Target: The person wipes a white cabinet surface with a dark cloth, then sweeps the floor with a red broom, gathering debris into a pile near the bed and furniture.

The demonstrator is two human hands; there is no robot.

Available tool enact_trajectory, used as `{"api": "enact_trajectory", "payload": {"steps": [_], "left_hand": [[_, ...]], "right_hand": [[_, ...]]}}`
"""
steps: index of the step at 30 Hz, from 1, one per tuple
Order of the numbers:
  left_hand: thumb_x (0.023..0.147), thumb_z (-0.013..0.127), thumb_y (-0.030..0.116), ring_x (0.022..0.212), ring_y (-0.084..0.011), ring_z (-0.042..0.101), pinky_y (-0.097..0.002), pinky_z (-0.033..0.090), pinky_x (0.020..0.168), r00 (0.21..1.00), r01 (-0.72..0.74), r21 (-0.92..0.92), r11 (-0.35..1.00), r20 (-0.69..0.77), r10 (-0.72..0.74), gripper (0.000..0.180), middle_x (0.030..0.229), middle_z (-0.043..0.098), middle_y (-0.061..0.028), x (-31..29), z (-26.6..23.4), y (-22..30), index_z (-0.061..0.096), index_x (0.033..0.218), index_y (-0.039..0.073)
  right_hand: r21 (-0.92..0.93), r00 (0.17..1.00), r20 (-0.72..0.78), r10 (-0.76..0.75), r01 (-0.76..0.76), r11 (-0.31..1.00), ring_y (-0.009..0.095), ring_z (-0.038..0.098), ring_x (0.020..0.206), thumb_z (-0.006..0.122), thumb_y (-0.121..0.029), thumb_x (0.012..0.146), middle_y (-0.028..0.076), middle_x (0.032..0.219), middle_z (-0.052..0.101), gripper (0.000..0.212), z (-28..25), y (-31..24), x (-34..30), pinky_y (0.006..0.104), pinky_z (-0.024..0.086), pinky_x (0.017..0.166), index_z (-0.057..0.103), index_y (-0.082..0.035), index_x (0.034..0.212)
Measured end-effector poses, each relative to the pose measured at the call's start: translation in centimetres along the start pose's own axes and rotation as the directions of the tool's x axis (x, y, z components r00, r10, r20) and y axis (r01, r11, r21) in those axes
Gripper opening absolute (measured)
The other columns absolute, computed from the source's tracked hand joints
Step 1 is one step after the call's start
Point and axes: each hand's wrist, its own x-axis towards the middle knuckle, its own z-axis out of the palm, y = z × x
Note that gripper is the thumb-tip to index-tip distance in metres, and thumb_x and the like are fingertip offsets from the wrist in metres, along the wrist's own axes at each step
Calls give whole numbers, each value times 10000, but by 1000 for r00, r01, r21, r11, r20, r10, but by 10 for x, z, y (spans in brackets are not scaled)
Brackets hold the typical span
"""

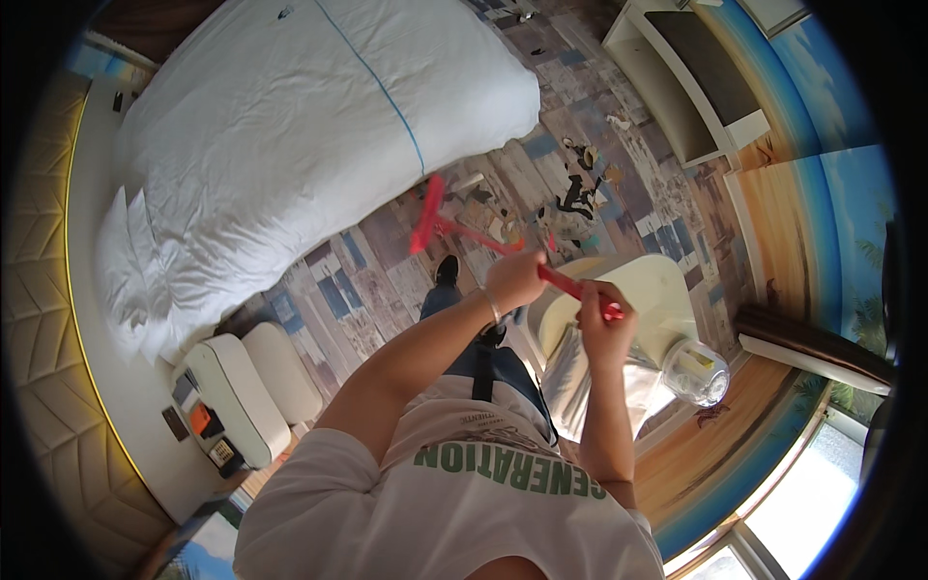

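Observed: red long-handled tool (474, 235) (broom or squeegee, unclear), its head (426, 215) at the near edge of the white bed (290, 145); floor contact cannot be told. Left hand (515, 280): fingers wrapped round mid-handle. Right hand (607, 324): fingers curled round it near its end, farther from the bed. Step, as judged: sweeping the litter (575, 198) beside the bed; next move likely calls for lowering the head behind the pieces.

Two hands (515, 280); one red tool (561, 281); one white bed (290, 135); one open cabinet (688, 85); one clear container (696, 373).
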Motion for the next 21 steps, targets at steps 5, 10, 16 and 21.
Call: {"api": "enact_trajectory", "payload": {"steps": [5, 10, 16, 21], "left_hand": [[802, 591, 232, 741, -333, 639, -440, 496, 644, 992, 21, 180, 983, 116, -43, 156, 747, 641, -129, 22, -23, -69, 586, 864, 90], [794, 582, 202, 745, -340, 632, -439, 486, 643, 989, -8, 144, 990, 144, -13, 135, 773, 646, -132, 46, -22, -107, 599, 877, 97], [807, 558, 236, 751, -343, 627, -451, 482, 638, 958, -187, 92, 978, 236, 161, 139, 763, 644, -130, 79, -10, -78, 601, 857, 114], [824, 566, 263, 751, -349, 620, -449, 478, 637, 927, -232, 3, 973, 302, 220, 163, 757, 636, -143, 97, -2, -30, 593, 860, 106]], "right_hand": [[49, 984, -12, 178, -177, 983, 96, 572, 500, 638, -160, 843, 62, 569, 601, 159, 66, 26, 18, 246, 449, 493, 670, -4, 849], [-24, 991, 12, 131, -131, 991, 167, 628, 609, 655, -124, 815, 131, 635, 609, 112, 101, 34, 24, 291, 489, 592, 679, -26, 864], [-139, 963, -244, 116, -153, 978, 119, 569, 531, 620, -126, 855, 74, 613, 594, 133, 85, 31, 32, 247, 444, 516, 665, -1, 866], [-183, 930, -363, 61, -135, 974, 81, 544, 493, 598, -121, 875, 33, 580, 572, 143, 61, 17, 36, 218, 416, 468, 661, 7, 879]]}}
